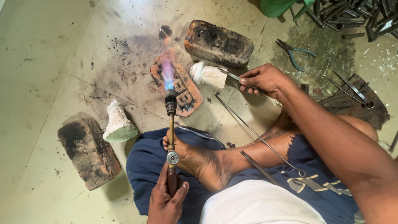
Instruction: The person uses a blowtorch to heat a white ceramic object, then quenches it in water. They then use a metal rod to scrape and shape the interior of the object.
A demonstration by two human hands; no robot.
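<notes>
Left hand (166,199), nearest the lens, was closed around the gas torch (171,137), long axis pointing away at the scorched brick (176,83). Right of that brick, right hand (261,79) pinched tweezers (230,75) touching the white mould (207,74), lying sideways

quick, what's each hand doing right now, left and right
Left hand: closed around the handle of the lit gas torch.
Right hand: closed on metal tongs gripping the white cylinder.

One head-worn camera looks steeply down, close above the fingers (181,191), facing the floor (49,62) beyond them.
</notes>
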